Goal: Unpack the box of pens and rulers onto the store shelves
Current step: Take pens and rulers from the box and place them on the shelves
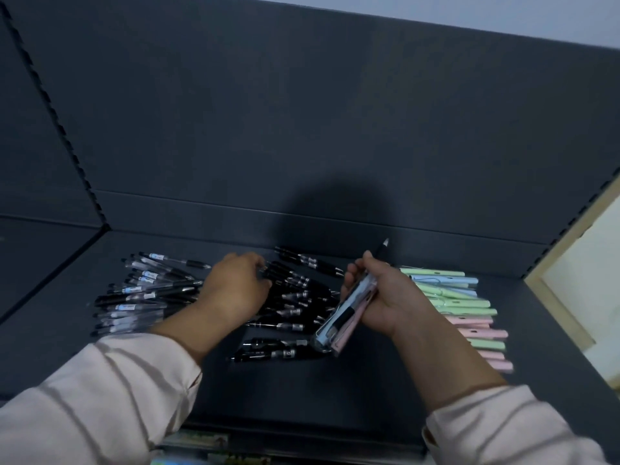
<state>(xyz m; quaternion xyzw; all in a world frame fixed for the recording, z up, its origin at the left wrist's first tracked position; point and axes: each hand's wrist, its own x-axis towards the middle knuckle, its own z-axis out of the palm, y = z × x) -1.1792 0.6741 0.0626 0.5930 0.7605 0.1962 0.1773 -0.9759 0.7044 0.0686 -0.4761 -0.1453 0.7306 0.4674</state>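
Note:
On the dark grey shelf (302, 391) lie three groups of pens. Clear-barrelled pens (144, 293) are spread at the left, black pens (295, 297) in the middle, and pastel green, blue and pink pens (466, 307) in a row at the right. My left hand (235, 290) rests palm down on the black pens, fingers curled among them. My right hand (379, 293) grips a bundle of pens (345, 313), pink, pale blue and black, held slanted above the shelf between the black and pastel groups.
The shelf has a dark back panel (302, 129) and slotted uprights at left (50, 109) and right. A pale wooden frame (570, 280) stands at the right edge. Colourful packages (201, 444) show on the shelf below, at the bottom of the view.

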